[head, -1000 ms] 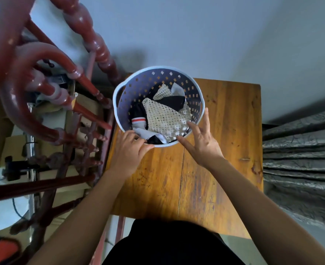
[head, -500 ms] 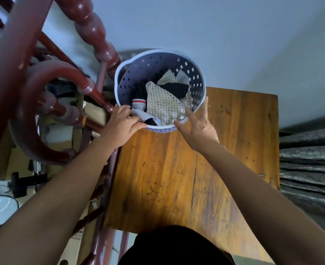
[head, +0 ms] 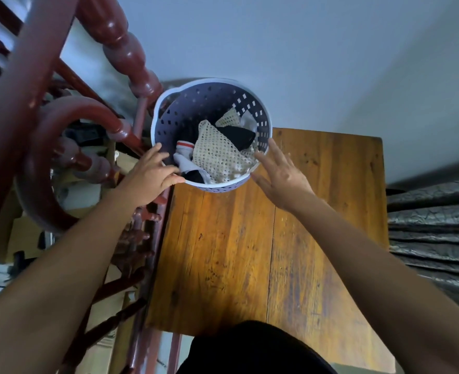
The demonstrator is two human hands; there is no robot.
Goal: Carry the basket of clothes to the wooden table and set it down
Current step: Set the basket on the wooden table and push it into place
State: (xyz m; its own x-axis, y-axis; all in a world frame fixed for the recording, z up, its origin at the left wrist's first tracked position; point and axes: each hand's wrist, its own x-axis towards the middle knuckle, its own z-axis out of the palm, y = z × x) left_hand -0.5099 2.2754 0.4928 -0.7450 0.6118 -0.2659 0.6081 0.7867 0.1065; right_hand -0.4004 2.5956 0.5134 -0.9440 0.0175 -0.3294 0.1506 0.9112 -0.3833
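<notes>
The lavender perforated basket (head: 196, 103) with a white rim stands at the far left corner of the wooden table (head: 317, 211), close to the wall. Inside lie clothes (head: 217, 155): a cream mesh piece, a black garment and a white sock with a red stripe. My left hand (head: 150, 179) grips the basket's near left rim, thumb lying along the edge. My right hand (head: 282, 176) is open with fingers spread beside the near right rim, fingertips at or just off it.
Red turned-wood furniture (head: 125, 49) with curved rails crowds the table's left side, right beside the basket. Cardboard boxes (head: 26, 233) sit below it. Grey crinkled fabric (head: 433, 233) hangs along the table's right edge. A pale wall (head: 303, 49) backs the table.
The basket has slid away from me toward the table's far left corner by the wall. My right hand has opened off the rim, while my left hand stays on it.
</notes>
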